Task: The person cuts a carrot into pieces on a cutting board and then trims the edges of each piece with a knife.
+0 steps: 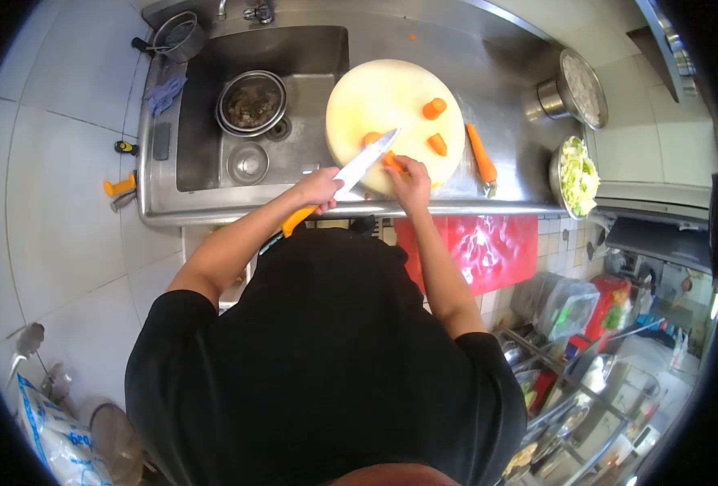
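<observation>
My left hand (318, 188) is closed around a large knife (363, 168) with an orange handle, its blade angled up and right over the round cutting board (359, 89). The fingers of my right hand (411, 182) pinch a carrot piece (390, 160) beside the blade, near the board's front edge. Another carrot piece (371, 138) lies just behind the blade. Farther right on the board are two more chunks, an upper one (434, 108) and a lower one (437, 145). A long carrot (481, 154) rests on the steel counter, right of the board.
To the left, the sink (197, 154) holds nested bowls (252, 104) with dark contents and a small bowl (248, 163). At the right stand a bowl of chopped greens (577, 176) and a metal pot (581, 89). A red mat (488, 251) is below the counter edge.
</observation>
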